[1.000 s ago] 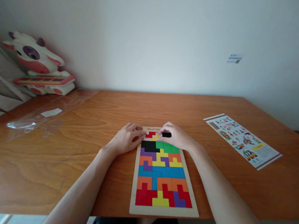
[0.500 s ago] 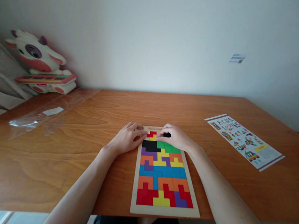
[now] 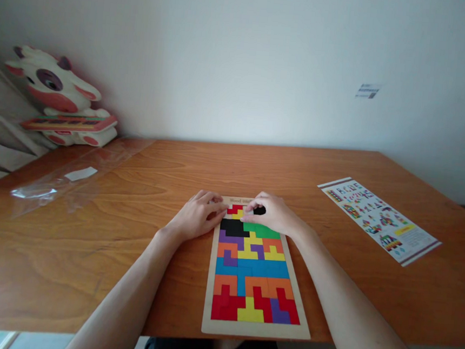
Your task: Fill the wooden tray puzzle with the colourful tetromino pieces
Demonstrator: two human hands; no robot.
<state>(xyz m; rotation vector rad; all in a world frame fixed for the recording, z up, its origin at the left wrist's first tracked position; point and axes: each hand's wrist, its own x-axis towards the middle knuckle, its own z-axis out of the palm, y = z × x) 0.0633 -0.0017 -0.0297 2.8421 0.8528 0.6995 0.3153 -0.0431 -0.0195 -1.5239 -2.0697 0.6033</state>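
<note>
A wooden puzzle board (image 3: 255, 329) lies at the table's front edge, its frame filled with coloured block pieces. Near its top, a red piece (image 3: 235, 209) and a yellow piece (image 3: 237, 215) show between my hands. My left hand (image 3: 200, 213) rests at the board's upper left edge, fingers bent together by the red piece. At the upper right, my right hand (image 3: 272, 213) has its thumb and fingertips close together beside the yellow piece. A black patch (image 3: 259, 210) shows between its fingers. Anything held in either set of fingertips is too small to make out.
On the wooden table (image 3: 176, 164), a printed sheet (image 3: 379, 220) lies to the right. Clear plastic packaging (image 3: 43, 193) with a white label (image 3: 81, 174) is at the left. Behind it stands a cow-shaped toy keyboard (image 3: 66, 100), beside a curtain (image 3: 1, 121).
The right hand's fingertips have shifted very slightly left. My left hand has barely moved, and the whole view has drifted a little.
</note>
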